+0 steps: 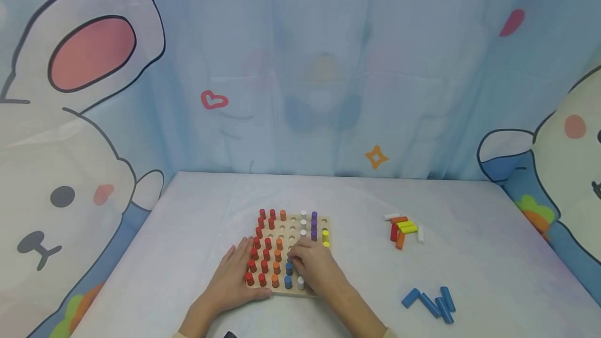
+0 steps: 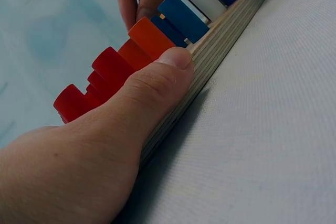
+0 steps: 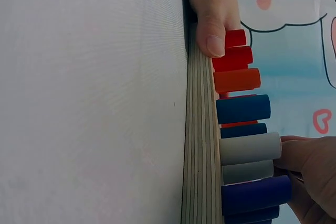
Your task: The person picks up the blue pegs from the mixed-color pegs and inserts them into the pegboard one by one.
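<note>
A wooden pegboard (image 1: 281, 290) lies on the table with rows of coloured pegs standing in it. My left hand (image 1: 233, 278) rests against its near left corner, fingers straight along the left side. The left thumb (image 2: 157, 82) lies along the near edge, below the red peg (image 2: 113, 64) and orange peg (image 2: 149, 38). Over the board, my right hand (image 1: 316, 265) has its thumb and fingers bent together at the blue column, pinching a blue peg mostly hidden by the fingers. Just nearer stand a blue peg (image 1: 288, 282) and a white peg (image 1: 301, 283).
Several loose blue pegs (image 1: 429, 304) lie on the table at the right front. Farther back is a small pile of white, orange, red and yellow pegs (image 1: 406, 227). A patterned curtain (image 1: 324, 67) hangs behind the table.
</note>
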The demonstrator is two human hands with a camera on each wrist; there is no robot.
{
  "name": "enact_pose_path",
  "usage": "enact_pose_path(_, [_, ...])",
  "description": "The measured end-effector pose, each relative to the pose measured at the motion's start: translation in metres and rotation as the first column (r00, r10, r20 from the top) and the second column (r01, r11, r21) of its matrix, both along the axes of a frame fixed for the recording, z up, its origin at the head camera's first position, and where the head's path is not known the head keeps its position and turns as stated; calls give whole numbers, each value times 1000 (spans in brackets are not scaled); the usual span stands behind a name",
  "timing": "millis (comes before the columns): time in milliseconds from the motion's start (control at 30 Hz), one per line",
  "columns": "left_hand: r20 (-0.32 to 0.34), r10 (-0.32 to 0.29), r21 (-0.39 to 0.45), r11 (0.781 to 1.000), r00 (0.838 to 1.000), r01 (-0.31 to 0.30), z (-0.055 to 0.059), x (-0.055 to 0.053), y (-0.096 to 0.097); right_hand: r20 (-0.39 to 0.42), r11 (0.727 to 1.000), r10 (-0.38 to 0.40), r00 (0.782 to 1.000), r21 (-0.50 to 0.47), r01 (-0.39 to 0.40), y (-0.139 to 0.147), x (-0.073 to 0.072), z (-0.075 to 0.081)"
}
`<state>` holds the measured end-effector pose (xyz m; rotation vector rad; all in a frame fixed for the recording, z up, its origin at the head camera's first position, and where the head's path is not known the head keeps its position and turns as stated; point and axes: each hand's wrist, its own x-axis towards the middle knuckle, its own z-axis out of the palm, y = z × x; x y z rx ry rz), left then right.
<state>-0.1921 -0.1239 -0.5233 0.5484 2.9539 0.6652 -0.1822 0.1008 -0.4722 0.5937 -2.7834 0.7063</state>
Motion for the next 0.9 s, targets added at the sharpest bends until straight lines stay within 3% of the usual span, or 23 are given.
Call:
enact_pose_path(567, [-3, -1, -3, 1000, 1000, 1, 1, 0, 0, 95, 998, -54, 994, 40, 51, -7, -4, 2])
enact_pose_path(900, [-17, -5, -9, 1000, 1000, 5, 0, 0, -1, 87, 998, -59, 994, -2, 59, -3, -4, 4])
